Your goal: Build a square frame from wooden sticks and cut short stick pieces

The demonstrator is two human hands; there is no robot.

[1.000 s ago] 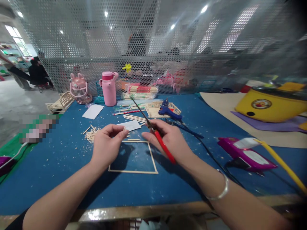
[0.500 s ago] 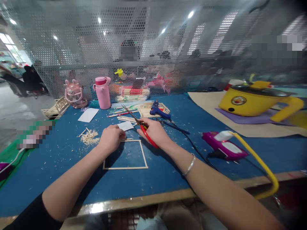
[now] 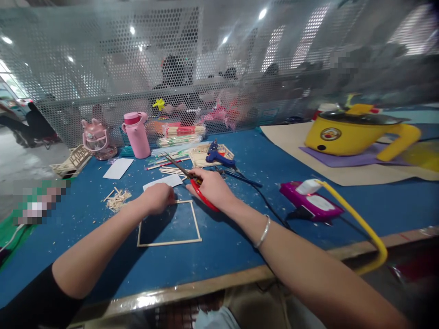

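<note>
A square frame of thin wooden sticks (image 3: 197,226) lies flat on the blue table top (image 3: 240,242). My left hand (image 3: 157,198) rests closed at the frame's far left corner; what its fingers pinch is hidden. My right hand (image 3: 212,186) sits just beyond the frame's far right corner, closed round red-handled scissors (image 3: 192,180) whose blades point away to the far left. A silver bangle (image 3: 263,232) circles my right wrist.
Wood scraps (image 3: 116,199) lie left of my hands. Behind stand a pink bottle (image 3: 136,135), a pink rabbit cup (image 3: 96,139), loose sticks (image 3: 171,170) and a blue glue gun (image 3: 219,157). A purple glue gun (image 3: 310,205) and yellow pot (image 3: 353,135) sit right. Mesh screen at the back.
Both hands have dropped from above the table down to the frame's far edge. The scissors have lowered and tilted flatter. The view has shifted rightward.
</note>
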